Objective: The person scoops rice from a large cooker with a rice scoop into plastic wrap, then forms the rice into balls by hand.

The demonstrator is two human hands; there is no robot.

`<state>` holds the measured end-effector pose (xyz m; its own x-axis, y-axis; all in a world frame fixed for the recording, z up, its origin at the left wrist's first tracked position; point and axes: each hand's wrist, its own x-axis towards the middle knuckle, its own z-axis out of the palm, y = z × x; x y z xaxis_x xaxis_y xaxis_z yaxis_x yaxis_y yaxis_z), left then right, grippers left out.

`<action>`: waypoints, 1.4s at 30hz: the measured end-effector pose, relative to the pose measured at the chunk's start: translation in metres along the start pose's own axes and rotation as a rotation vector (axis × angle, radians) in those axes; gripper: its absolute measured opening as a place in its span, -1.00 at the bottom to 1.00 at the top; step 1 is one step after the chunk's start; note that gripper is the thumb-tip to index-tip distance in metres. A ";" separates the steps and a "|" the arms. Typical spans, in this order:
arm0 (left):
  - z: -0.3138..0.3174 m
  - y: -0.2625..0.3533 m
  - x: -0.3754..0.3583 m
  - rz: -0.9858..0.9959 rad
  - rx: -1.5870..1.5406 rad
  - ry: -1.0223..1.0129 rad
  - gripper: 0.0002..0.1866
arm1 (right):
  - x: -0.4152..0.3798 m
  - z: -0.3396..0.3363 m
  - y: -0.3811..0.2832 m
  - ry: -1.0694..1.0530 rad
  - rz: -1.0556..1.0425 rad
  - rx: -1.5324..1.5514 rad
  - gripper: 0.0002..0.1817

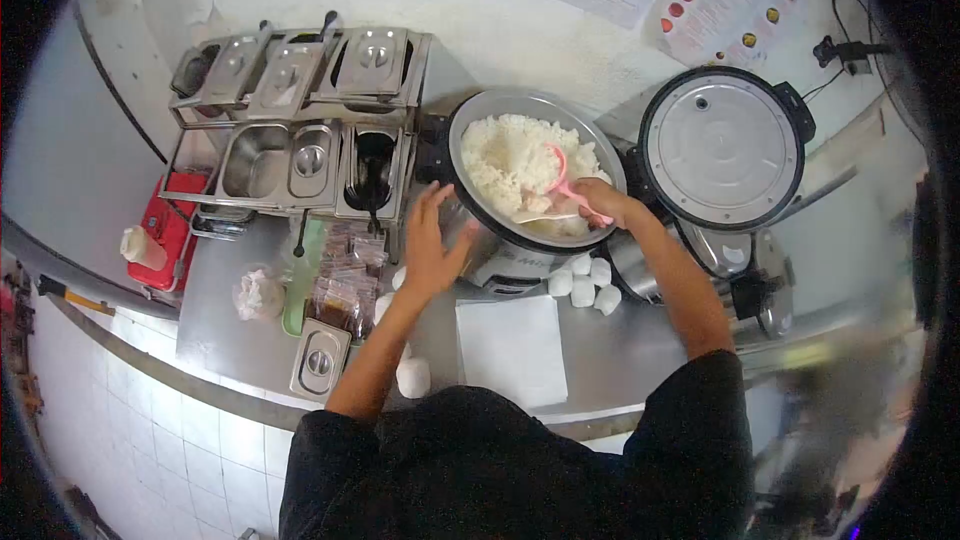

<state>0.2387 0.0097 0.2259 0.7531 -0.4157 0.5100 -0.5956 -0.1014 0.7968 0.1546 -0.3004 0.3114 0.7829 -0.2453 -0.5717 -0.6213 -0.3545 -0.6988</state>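
My right hand is closed around the handle of a pink scoop at the front right rim of a large rice cooker. The round head of the scoop rests in the white rice that fills much of the pot. At the cooker's front left side, my left hand hovers with its fingers spread and holds nothing. A stack of white paper sheets lies on the steel counter in front of the cooker.
Steel food containers stand in a two-level rack at the left. The cooker's round lid is raised at the right. Small white rounded pieces sit by the cooker. Clear packets and a red box are further left.
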 end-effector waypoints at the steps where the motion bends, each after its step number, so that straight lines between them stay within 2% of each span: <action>1: -0.006 0.012 0.005 0.077 0.087 0.063 -0.36 | 0.002 -0.003 0.007 -0.007 -0.019 0.011 -0.48; 2: -0.006 0.018 0.013 0.155 0.045 0.096 -0.52 | 0.003 -0.005 0.015 0.021 -0.065 0.170 -0.56; 3: -0.007 0.032 0.022 0.159 0.060 0.088 -0.52 | 0.002 -0.006 0.022 0.048 -0.105 0.330 -0.62; 5: 0.002 0.065 0.040 -0.104 -0.154 -0.290 -0.54 | -0.009 0.003 0.010 0.098 -0.112 0.341 -0.63; 7: 0.037 0.083 0.057 -0.157 -0.282 -0.278 -0.62 | -0.004 0.012 0.010 0.264 -0.260 0.676 -0.64; 8: 0.051 0.093 0.069 -0.153 -0.275 -0.281 -0.62 | -0.003 0.013 0.004 0.145 -0.317 0.801 -0.69; 9: 0.064 0.104 0.083 -0.465 -0.498 -0.463 -0.64 | 0.006 0.014 0.000 0.146 -0.327 0.804 -0.69; 10: 0.076 0.112 0.097 -0.780 -0.721 -0.638 -0.66 | 0.017 0.015 -0.002 0.187 -0.426 0.767 -0.70; 11: 0.086 0.118 0.104 -0.780 -0.724 -0.635 -0.66 | 0.025 0.017 -0.003 0.224 -0.514 0.728 -0.71; 13: 0.104 0.117 0.114 -0.745 -1.012 -0.507 -0.67 | 0.026 0.023 -0.015 0.250 -0.547 0.662 -0.70; 14: 0.111 0.101 0.126 -0.752 -1.013 -0.501 -0.67 | 0.027 0.023 -0.018 0.278 -0.585 0.600 -0.68; 15: 0.118 0.077 0.141 -0.711 -0.840 -0.594 -0.65 | 0.041 0.017 -0.014 0.271 -0.580 0.602 -0.68; 17: 0.106 0.069 0.143 -0.668 -0.667 -0.672 -0.62 | 0.074 0.003 0.003 0.309 -0.734 0.168 -0.61; 18: 0.090 0.083 0.141 -0.590 -0.393 -0.651 -0.64 | 0.072 0.000 0.011 0.430 -0.855 -0.167 -0.62; 19: 0.075 0.088 0.140 -0.509 -0.119 -0.621 -0.65 | 0.056 0.002 0.016 0.422 -0.862 -0.172 -0.62; 20: 0.074 0.057 0.136 -0.326 -0.107 -0.521 -0.62 | 0.031 0.005 0.016 0.269 -0.821 -0.630 -0.63; 21: 0.073 0.026 0.132 -0.145 -0.074 -0.413 -0.58 | 0.022 0.005 0.017 0.187 -0.780 -0.862 -0.64; 22: 0.051 0.034 0.115 -0.247 -0.096 -0.457 -0.52 | 0.012 0.005 0.019 0.095 -0.759 -1.085 -0.65; 24: 0.019 0.055 0.087 -0.359 -0.117 -0.488 -0.44 | 0.009 0.004 0.022 0.091 -0.522 -1.028 -0.66; 25: 0.007 0.062 0.076 -0.495 -0.188 -0.549 -0.44 | 0.009 -0.001 0.025 0.077 -0.530 -1.036 -0.66; 26: -0.001 0.064 0.068 -0.631 -0.263 -0.608 -0.43 | 0.009 -0.007 0.028 0.195 -0.654 -1.003 -0.68; 27: 0.002 0.047 0.062 -0.642 -0.267 -0.592 -0.43 | 0.009 -0.012 0.031 0.313 -0.777 -0.962 -0.70; 28: 0.006 0.038 0.055 -0.592 -0.284 -0.589 -0.44 | 0.000 -0.018 0.027 0.385 -0.703 -1.064 -0.70; 29: 0.007 0.029 0.052 -0.630 -0.255 -0.592 -0.45 | -0.009 -0.025 0.022 0.460 -0.626 -1.166 -0.69; 30: 0.002 0.039 0.048 -0.668 -0.226 -0.594 -0.47 | -0.024 -0.027 0.012 0.445 -0.627 -1.181 -0.69; 32: 0.012 0.029 0.053 -0.681 -0.210 -0.592 -0.48 | -0.051 -0.030 -0.001 0.718 -0.464 -1.119 -0.76; 33: 0.017 0.027 0.059 -0.686 -0.179 -0.598 -0.49 | -0.052 -0.031 -0.003 0.717 -0.462 -1.134 -0.76; 35: 0.027 0.025 0.067 -0.665 -0.155 -0.618 -0.55 | -0.053 -0.024 -0.004 0.755 -0.637 -1.176 -0.77; 37: 0.041 0.014 0.071 -0.617 -0.144 -0.675 -0.62 | -0.050 0.014 -0.006 0.706 -0.757 -1.172 -0.65; 38: 0.044 0.014 0.073 -0.526 -0.089 -0.722 -0.65 | -0.036 0.039 -0.006 0.741 -0.623 -0.985 -0.56; 39: 0.048 0.015 0.074 -0.434 -0.035 -0.762 -0.67 | -0.038 0.059 -0.012 0.772 -0.657 -0.871 -0.47; 40: 0.048 0.026 0.072 -0.473 0.095 -0.799 -0.67 | -0.040 0.069 -0.016 0.799 -0.696 -0.756 -0.38; 41: 0.045 0.035 0.072 -0.514 0.226 -0.829 -0.67 | -0.040 0.066 -0.018 0.798 -0.700 -0.765 -0.38; 42: 0.048 0.023 0.070 -0.409 0.156 -0.812 -0.64 | -0.039 0.062 -0.021 0.808 -0.683 -0.811 -0.40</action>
<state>0.2643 -0.0646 0.2644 0.5208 -0.8213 -0.2328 -0.4015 -0.4764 0.7822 0.1351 -0.2279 0.3216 0.9012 -0.1670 0.3998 -0.1256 -0.9838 -0.1278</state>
